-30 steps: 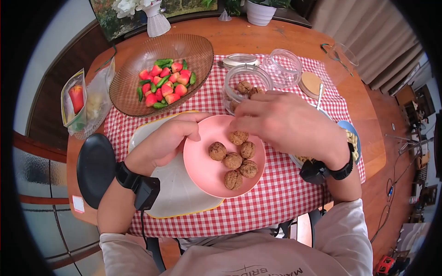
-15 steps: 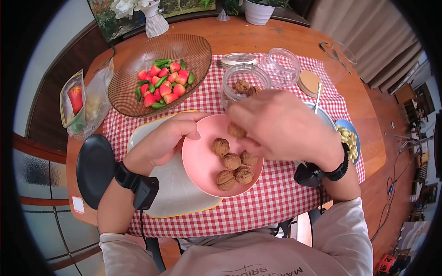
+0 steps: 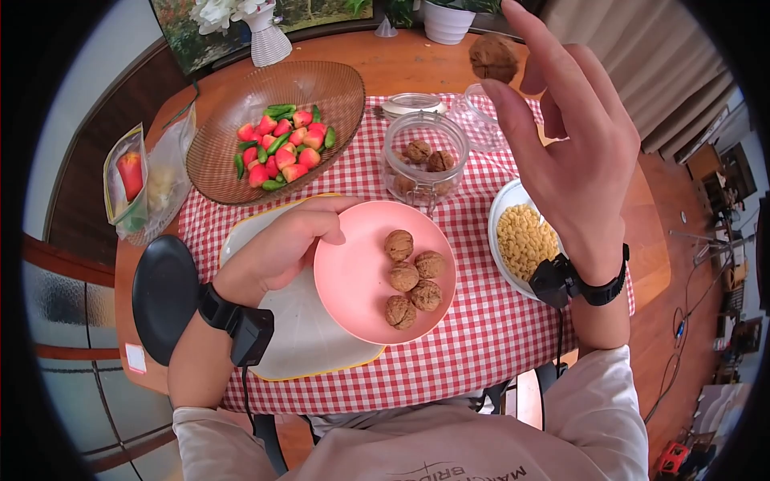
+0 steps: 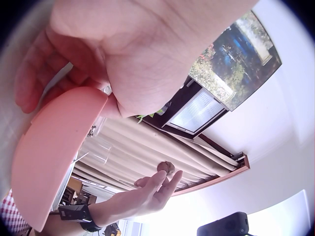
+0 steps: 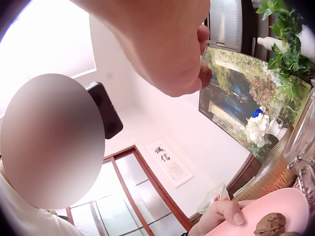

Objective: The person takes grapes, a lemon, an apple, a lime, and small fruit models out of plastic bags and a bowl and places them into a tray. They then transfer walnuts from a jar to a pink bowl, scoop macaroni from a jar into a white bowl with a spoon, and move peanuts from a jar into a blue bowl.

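Note:
Between thumb and fingertips, my right hand (image 3: 573, 140) pinches a brown walnut (image 3: 493, 58), raised high at the upper right of the head view. The left wrist view also shows this walnut (image 4: 166, 168) at the fingertips. My left hand (image 3: 289, 244) grips a pink plate (image 3: 349, 276) by its left rim, thumb on top and fingers curled beneath. Several walnuts (image 3: 403, 277) lie grouped on the plate's right half. Just beyond it stands a clip-top glass jar (image 3: 399, 186), its lid tipped back, with more walnuts (image 3: 439, 161) inside.
A brown ribbed bowl (image 3: 212, 164) of red fruit and green peppers stands far left. White bowl (image 3: 494, 232) of pale pasta-like pieces sits under the right forearm. Black plate (image 3: 164, 297), grey mat (image 3: 313, 337) and bagged food (image 3: 128, 172) are on the left.
From over the plate, my right hand has lifted up and to the right, taking one walnut. Remaining walnuts on the plate have rolled slightly. My left hand keeps its grip on the plate.

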Motion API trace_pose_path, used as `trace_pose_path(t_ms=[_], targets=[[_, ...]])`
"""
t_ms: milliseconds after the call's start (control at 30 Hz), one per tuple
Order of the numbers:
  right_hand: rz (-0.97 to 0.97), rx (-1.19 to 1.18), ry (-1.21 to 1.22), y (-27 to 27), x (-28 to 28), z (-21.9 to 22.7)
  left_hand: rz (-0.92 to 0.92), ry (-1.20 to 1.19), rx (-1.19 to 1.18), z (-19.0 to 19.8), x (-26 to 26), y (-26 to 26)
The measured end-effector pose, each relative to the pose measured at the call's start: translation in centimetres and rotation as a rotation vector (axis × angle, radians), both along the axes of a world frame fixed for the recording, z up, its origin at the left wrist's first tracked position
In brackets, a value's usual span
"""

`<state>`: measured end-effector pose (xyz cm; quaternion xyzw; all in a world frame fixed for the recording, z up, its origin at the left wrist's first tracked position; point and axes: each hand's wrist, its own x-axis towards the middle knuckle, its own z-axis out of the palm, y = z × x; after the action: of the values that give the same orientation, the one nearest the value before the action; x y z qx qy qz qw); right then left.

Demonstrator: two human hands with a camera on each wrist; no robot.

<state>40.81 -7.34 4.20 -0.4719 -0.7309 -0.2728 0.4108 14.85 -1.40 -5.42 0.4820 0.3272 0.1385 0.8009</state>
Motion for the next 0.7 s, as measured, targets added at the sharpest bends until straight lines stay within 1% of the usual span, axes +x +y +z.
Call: trace_pose_path(t_ms=[33,67,133,167,233,267,400,467,500,567,600,667,700], targets=[[0.056,0.135,0.025,0.3,-0.2,-0.2,-0.002,0.001,-0.001,0.1,0.0,0.0],[0.055,0.134,0.026,-0.5,-0.6,0.6,-0.002,0.005,0.007,0.1,0.0,0.0],[-0.185,-0.2,-0.087,-2.7,-1.6,2.7,0.0,0.008,0.013,0.1,0.0,0.0],[-0.184,-0.201,-0.088,-2.0,-1.0,2.1,0.0,0.012,0.016,0.0,0.0,0.0],[0.015,0.107,0.06,-0.3,0.6,0.4,0.001,0.016,0.018,-0.2,-0.1,0.1],[0.032,0.135,0.039,-0.3,0.8,0.4,-0.007,0.014,0.013,-0.2,-0.1,0.2],[0.074,0.063,0.074,-0.8,0.3,0.4,0.0,0.016,0.01,-0.1,-0.1,0.1],[0.129,-0.015,-0.042,-0.8,0.4,-0.1,0.004,0.02,0.01,-0.1,-0.1,0.1],[0.129,-0.014,-0.042,-1.0,0.2,-0.3,0.007,0.025,0.01,0.0,-0.1,0.1],[0.259,-0.553,-0.254,-1.6,-0.4,-0.7,0.008,0.014,0.007,-0.1,-0.1,0.0],[0.259,-0.552,-0.254,-1.6,-0.4,-1.4,0.008,0.004,0.004,-0.1,0.0,0.0],[0.462,-0.791,-0.42,-1.7,-0.2,-3.6,0.003,0.008,0.005,-0.2,0.0,0.1],[0.46,-0.79,-0.418,-1.8,-0.3,-4.4,-0.001,0.012,0.003,-0.2,-0.1,0.1]])
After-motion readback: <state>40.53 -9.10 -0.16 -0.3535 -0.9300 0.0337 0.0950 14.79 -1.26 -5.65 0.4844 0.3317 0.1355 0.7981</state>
